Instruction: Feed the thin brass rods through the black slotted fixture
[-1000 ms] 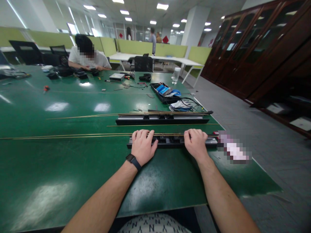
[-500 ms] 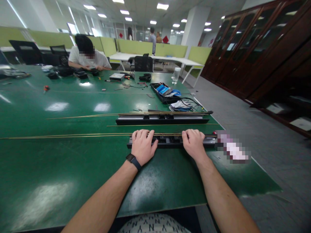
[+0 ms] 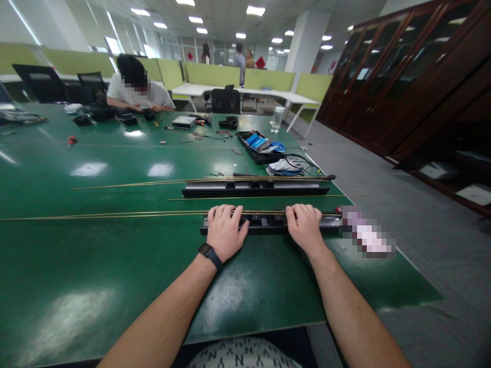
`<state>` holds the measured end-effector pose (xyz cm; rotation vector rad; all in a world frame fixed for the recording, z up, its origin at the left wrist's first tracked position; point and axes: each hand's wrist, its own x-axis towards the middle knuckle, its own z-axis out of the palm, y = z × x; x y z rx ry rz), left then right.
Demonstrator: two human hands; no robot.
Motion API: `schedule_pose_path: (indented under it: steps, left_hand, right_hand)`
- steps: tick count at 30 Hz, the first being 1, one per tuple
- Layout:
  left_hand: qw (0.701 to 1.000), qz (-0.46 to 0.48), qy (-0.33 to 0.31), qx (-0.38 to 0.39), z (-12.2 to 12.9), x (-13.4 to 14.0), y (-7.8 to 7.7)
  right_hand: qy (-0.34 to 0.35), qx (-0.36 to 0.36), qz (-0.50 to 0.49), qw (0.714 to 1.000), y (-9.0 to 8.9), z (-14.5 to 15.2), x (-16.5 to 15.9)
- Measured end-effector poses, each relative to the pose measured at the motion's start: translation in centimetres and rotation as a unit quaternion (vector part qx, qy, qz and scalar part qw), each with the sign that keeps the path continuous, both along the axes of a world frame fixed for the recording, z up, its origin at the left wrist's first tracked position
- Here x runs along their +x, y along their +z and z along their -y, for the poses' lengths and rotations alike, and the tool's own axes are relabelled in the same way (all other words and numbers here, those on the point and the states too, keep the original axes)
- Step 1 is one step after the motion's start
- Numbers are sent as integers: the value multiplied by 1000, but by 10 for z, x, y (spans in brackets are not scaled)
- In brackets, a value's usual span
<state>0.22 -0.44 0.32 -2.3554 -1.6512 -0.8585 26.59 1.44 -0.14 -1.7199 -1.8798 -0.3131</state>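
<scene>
A long black and silver rail [image 3: 266, 230] lies across the green table in front of me. Thin brass-coloured rods [image 3: 115, 215] run along its far side and stretch well beyond its left end. My left hand [image 3: 225, 231] grips the rail near its left end, fingers over the far edge and thumb on the near side. Farther right, my right hand [image 3: 306, 227] is curled over the same rail and rods. Both sets of fingertips are hidden behind it. Dark blocks sit inside the rail between my hands.
Beyond lies a second rail [image 3: 255, 192] with more rods on it, and a single rod [image 3: 207, 198] in between. A black tray [image 3: 249, 148] with blue items, white gloves [image 3: 284, 167] and a clear cup [image 3: 276, 120] stand farther back. A person [image 3: 138, 92] sits across the table [image 3: 115, 266].
</scene>
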Motion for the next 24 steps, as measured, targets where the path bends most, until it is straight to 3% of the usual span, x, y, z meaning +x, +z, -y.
schedule_pose_path:
  steps: [6,12,18,24]
  left_hand:
    - [1000,0,-1,0,1,1,1]
    - [1000,2,0,2,0,1,-1]
    - [1000,2,-2,7,0,0,-1]
    - [1000,7,-3,8,-1,0,-1]
  right_hand:
    - [-42,15,19,999,-2,-2,7]
    - [4,17,1,1000,-2,-1,0]
    - [-12,17,-3,1000,-1,-1,2]
    - [24,20,-6,999,-2,0,-1]
